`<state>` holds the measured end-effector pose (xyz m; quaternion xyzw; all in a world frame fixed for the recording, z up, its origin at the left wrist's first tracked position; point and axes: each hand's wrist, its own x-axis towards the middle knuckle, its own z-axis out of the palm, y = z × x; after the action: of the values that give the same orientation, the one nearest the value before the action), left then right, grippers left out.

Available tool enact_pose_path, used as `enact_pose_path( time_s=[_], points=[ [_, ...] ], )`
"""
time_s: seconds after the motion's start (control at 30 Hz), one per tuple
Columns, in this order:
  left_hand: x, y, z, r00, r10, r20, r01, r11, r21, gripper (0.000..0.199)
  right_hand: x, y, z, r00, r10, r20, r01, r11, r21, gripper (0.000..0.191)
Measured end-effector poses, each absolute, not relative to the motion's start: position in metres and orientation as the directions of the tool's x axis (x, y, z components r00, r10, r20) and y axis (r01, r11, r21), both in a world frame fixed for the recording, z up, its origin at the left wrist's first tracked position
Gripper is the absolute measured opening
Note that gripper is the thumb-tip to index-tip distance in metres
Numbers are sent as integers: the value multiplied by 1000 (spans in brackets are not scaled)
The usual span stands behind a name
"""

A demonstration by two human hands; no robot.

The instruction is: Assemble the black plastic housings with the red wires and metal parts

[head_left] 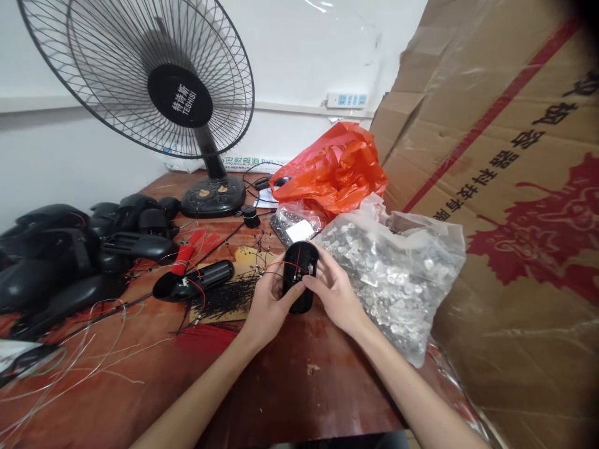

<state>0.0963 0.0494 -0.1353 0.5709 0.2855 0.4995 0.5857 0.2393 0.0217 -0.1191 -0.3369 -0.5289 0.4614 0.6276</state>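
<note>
Black plastic housing between left hand and right hand, fingers curled.

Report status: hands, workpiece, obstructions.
Left hand and right hand both gripping black housing, open side up. Red wire trails out leftward. Clear bag of metal parts close beside right hand.

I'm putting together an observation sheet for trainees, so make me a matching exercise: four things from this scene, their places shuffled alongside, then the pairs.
Things:
1. hollow black plastic shell
2. small white power strip
3. crumpled orange-red plastic bag
4. heap of black plastic parts

Places:
A. on the white wall
B. at the left of the reddish-brown table
C. between left hand and right hand
D. beyond the translucent bag of shiny pieces

Pairs: 1-C, 2-A, 3-D, 4-B
</note>
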Motion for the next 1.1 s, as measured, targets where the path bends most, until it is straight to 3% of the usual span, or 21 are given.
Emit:
enact_pose_path(
  time_s=[0.47,1.1],
  points=[
    [96,47,-134,320,918,235,-206,-175,963,43,244,23,-118,-34,931,362,-288,338,-896,62],
    [95,51,-136,294,928,228,-152,-190,970,55,242,21,-119,-1,930,367,-212,359,-909,59]
  ],
)
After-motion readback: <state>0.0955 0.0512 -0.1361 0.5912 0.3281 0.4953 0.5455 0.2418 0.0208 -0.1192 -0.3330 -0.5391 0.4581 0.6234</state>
